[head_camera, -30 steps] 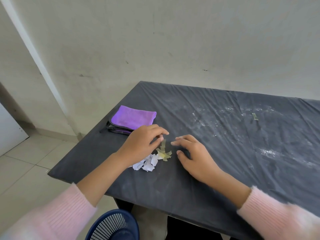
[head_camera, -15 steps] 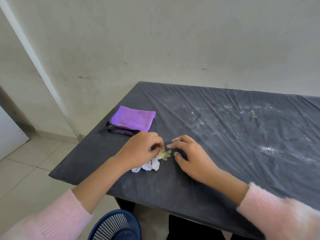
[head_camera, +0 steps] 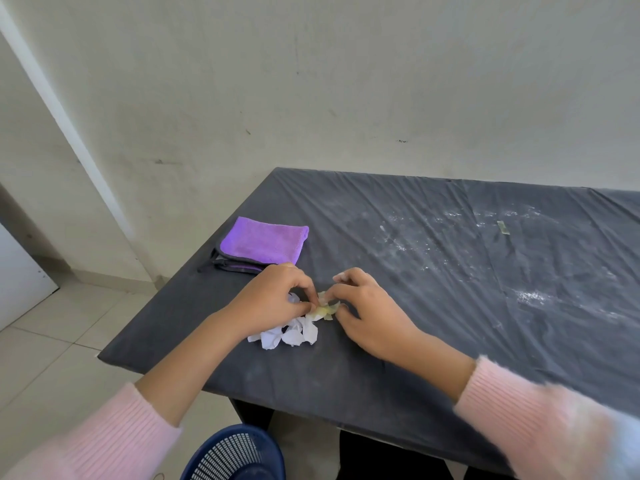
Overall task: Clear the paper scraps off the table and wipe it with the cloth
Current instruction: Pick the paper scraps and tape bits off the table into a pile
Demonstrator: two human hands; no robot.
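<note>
A small heap of white paper scraps lies near the front left of the dark table, with yellowish scraps at its far end. My left hand and my right hand meet over the yellowish scraps, fingertips of both pinching at them. Part of the heap is hidden under my left hand. One more thin yellowish scrap lies alone at the far right. A folded purple cloth rests at the table's left edge, just beyond my left hand.
A blue plastic basket stands on the tiled floor below the table's front edge. White powdery smears cover the table's middle and right. A plain wall runs behind the table.
Both hands have closed in on the yellowish scraps, pushing them together against the white heap. The fingers, spread a second ago, are now curled and pinching.
</note>
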